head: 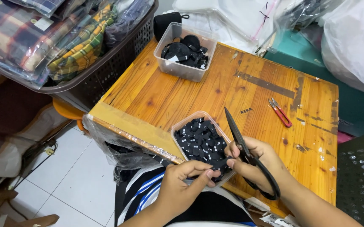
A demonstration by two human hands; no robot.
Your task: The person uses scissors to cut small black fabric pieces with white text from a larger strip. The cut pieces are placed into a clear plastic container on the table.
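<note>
I am holding a pair of large black scissors (249, 157) in my right hand (255, 162), fingers threaded through the handles and closed around them, with the long blades pointing up and away from me over the wooden table (232, 90). My left hand (186, 180) is pinching a small black strip (220, 164) between thumb and fingertips, narrow and tight, bringing its end right up to the base of the blades, where both hands are almost touching. Just under and beyond my hands, at the near edge of the table, a clear plastic tray (178, 131) is sitting full of small black cut pieces (201, 141). Farther away, near the back left corner of the table, a second clear plastic tub (181, 67) is holding rolled black tape or ribbon (184, 50). To the right, well apart from my hands, small red-handled thread snips (280, 112) are lying on the wood. A dark laundry basket (106, 69) is standing to the left of the table, stacked with folded plaid cloth in plastic bags (35, 33). Beneath my arms I am seeing my dark striped garment (144, 191) and the white tiled floor (72, 176).
</note>
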